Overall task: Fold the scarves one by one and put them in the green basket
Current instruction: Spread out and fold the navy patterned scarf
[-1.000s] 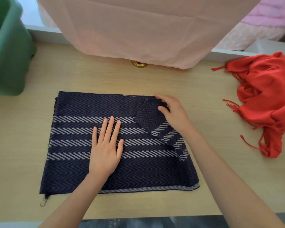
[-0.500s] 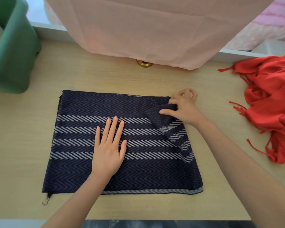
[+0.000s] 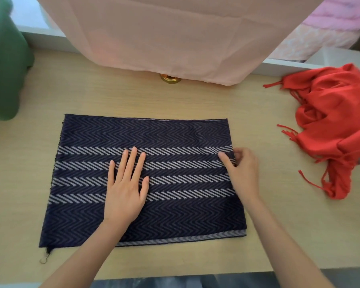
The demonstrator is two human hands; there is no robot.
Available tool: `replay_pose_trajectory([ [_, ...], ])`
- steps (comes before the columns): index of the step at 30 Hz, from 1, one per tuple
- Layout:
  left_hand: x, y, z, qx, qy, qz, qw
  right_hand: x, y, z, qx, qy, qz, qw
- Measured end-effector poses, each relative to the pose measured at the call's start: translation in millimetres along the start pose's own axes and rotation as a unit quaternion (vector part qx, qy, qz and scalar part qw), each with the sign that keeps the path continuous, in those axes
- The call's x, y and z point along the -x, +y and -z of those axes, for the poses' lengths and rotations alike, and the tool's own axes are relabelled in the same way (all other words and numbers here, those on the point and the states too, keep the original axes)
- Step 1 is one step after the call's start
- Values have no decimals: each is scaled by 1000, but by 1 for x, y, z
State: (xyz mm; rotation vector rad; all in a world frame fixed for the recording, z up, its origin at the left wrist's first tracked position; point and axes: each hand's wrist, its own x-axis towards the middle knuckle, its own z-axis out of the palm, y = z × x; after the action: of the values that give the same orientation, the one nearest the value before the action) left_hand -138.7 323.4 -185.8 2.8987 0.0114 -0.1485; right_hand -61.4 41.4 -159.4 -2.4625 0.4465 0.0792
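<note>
A navy scarf [image 3: 175, 136] with pale zigzag stripes lies folded into a flat rectangle in the middle of the wooden table [image 3: 133, 100]. My left hand [image 3: 126, 183] presses flat on its centre, fingers straight. My right hand [image 3: 242, 171] is at the scarf's right edge, thumb and curled fingers pinching the cloth there. The green basket [image 3: 2, 69] stands at the far left, partly out of frame. A crumpled red scarf [image 3: 337, 121] with fringes lies at the right side of the table.
A pale pink cloth [image 3: 175, 34] hangs over the table's far edge. A small brass knob [image 3: 170, 78] peeks out below it. Pink bedding [image 3: 330, 28] shows at the upper right. The near table edge runs just below the navy scarf.
The turned-over right corner of the navy scarf has been unfolded and now lies flat. My right hand moved right and down to the scarf's right edge. My left hand stayed in place.
</note>
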Motion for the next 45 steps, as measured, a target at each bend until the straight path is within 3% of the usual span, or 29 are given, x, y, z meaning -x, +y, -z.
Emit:
replay_pose_trajectory([
  [8,0,0,0,-6,1,-2,1000,-8,-1,-7,78,141,-32,986],
  [10,0,0,-1,-10,1,-1,1000,-5,-7,-3,65,173,30,982],
  [11,0,0,-1,-9,1,-2,1000,-4,-13,-4,63,157,85,982],
  [13,0,-1,-1,-5,4,-3,1000,-4,-31,-16,64,43,194,978],
  [16,0,-1,-1,-10,4,-4,1000,-11,-34,-38,196,-86,281,936],
  [18,0,-1,-1,-12,2,-8,1000,-22,-21,-44,248,-72,263,930],
  [22,0,-1,0,-15,2,-10,1000,-42,-9,-33,244,-54,144,958],
  [25,0,-1,0,-13,4,-8,1000,-31,0,-22,249,-41,154,955],
  [28,0,-1,-1,-12,6,-6,1000,11,11,-7,157,-19,131,979],
  [32,0,-1,-1,-11,12,-10,1000,76,32,8,17,25,18,999],
  [36,0,0,-1,-5,18,-11,1000,93,46,7,-3,34,-60,998],
  [41,-1,-2,-3,-4,15,-13,1000,94,33,6,72,122,-35,989],
  [43,-1,-1,-3,-5,18,-13,1000,87,21,10,72,117,49,989],
  [45,-3,5,1,-7,34,-4,999,69,5,7,67,47,154,985],
])
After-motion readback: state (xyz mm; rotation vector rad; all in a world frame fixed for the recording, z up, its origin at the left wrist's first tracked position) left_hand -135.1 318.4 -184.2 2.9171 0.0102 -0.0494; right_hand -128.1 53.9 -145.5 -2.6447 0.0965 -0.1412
